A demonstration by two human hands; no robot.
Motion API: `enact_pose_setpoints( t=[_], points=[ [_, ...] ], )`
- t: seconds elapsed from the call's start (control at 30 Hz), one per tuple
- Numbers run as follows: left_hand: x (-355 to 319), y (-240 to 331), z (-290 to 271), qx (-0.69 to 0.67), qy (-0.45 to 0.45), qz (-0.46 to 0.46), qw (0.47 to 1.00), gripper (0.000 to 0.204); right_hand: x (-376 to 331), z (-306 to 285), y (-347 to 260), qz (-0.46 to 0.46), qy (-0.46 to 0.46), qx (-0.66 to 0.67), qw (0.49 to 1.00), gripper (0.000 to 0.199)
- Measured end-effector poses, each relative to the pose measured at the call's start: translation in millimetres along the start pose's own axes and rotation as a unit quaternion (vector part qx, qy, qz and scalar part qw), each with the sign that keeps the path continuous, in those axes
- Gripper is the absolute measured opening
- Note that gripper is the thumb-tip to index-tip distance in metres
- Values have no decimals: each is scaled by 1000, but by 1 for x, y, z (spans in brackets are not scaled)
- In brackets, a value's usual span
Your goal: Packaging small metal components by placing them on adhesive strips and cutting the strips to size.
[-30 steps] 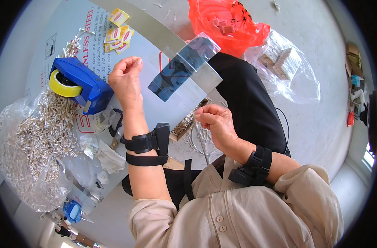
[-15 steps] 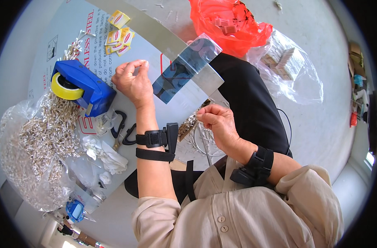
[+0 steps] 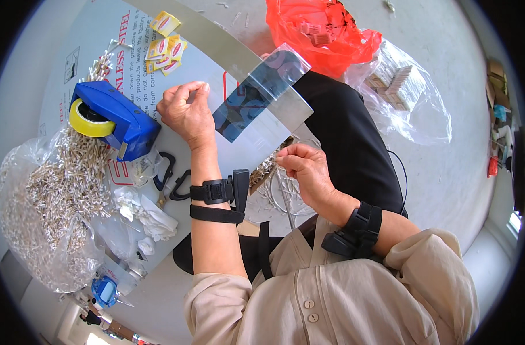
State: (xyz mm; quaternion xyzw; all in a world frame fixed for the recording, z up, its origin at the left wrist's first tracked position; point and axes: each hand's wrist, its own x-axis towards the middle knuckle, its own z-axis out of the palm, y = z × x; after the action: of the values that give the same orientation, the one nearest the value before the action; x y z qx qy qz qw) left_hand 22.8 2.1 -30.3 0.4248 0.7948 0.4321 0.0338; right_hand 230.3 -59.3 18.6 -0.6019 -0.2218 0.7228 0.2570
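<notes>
While pinched shut — left hand point(image 3: 185, 109) beside blue tape dispenser point(image 3: 114, 119).

Blue tape dispenser point(image 3: 116, 118), yellow roll point(image 3: 89, 119)

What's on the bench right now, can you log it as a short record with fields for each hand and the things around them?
Left hand: raised over the table, fingertips pinched, nearest the blue tape dispenser
Right hand: fingers pinched on something too small to tell
Between the hands: clear plastic bag at the table edge
Table: pile of small white sticks, yellow packets, black-handled scissors
Floor: orange bag
Wrists: black straps
</notes>
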Motion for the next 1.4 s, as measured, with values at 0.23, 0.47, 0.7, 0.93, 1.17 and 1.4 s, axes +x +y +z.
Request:
enact_pose_setpoints(
  t=[0.23, 0.47, 0.7, 0.93, 1.17, 1.4],
  points=[
    [-1, 3, -1, 10, -2, 0, 1000, 14, 2, 0, 1, 3, 11, -15, 1000, 3],
    [-1, 0, 0, 5, -4, 0, 1000, 13, 4, -1, 1, 6, 9, -17, 1000, 3],
    [-1, -1, 1, -3, -2, -6, 1000, 11, 6, -1, 3, -1, 12, -14, 1000, 4],
    [-1, -2, 2, -7, 1, -11, 1000, 11, 7, -2, 4, -4, 7, -7, 1000, 3],
    [0, -1, 2, -12, 6, -12, 1000, 11, 9, -3, 5, 6, 3, 10, 1000, 2],
    [1, 0, 3, -11, 5, -9, 1000, 11, 14, 0, 8, 17, 22, 18, 999, 10]
  ],
)
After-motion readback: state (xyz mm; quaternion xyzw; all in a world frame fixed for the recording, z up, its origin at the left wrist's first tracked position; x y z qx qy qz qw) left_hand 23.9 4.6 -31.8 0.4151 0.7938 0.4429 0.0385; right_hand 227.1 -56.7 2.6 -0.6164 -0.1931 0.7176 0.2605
